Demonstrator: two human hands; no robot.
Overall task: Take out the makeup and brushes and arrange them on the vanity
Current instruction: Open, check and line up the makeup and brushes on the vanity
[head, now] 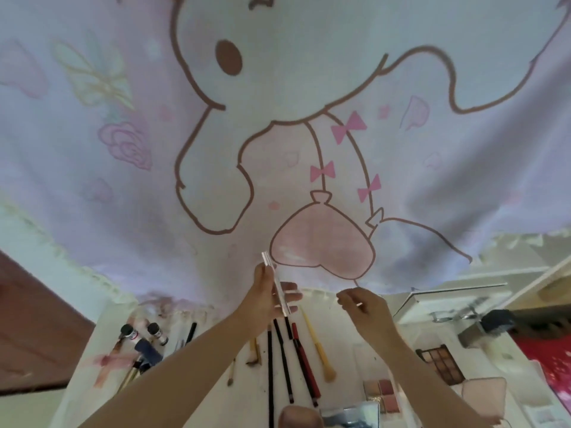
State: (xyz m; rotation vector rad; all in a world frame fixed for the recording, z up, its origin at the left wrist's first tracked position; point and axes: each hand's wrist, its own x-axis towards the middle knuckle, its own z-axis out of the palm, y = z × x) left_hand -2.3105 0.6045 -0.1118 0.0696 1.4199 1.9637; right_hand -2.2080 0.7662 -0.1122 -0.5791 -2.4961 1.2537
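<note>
So your left hand is pinching a slim silvery-white cosmetic pen up above the white desk, while your right hand is curled around something tiny, can't tell what. Black and red pencils and a yellow-handled brush lie lined up underneath.

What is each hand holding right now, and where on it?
Left hand grips a slim silvery-pink makeup stick around its middle. Right hand pinches something thin; unclear what.

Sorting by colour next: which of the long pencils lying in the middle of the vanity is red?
The red pencil, rightmost of the dark slim sticks, just left of the yellow-handled brush. The others beside it, like the black pencil, are black.
</note>
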